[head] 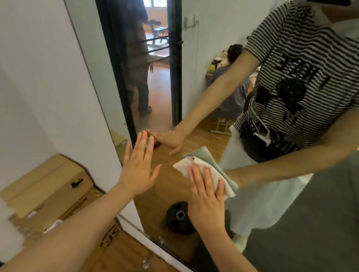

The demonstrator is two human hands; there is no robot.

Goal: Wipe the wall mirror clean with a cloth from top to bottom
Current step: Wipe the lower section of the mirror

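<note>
1. Cloth [209, 172] is pressed flat on the low part of the mirror [206, 49] by the right hand [206, 197], fingers straight.
2. Glass is touched by the flat, empty left hand [140, 167].
3. Bottom strip likely must be wiped next.

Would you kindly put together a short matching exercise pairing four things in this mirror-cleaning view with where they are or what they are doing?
Column one
1. left hand
2. right hand
3. cloth
4. cardboard box

Column two
A. stands against the wall, left of the mirror
B. lies flat and bare on the glass, fingers straight
C. is pinned against the glass under a palm
D. presses a fabric onto the glass, fingers straight

Right pairs: 1-B, 2-D, 3-C, 4-A
</note>
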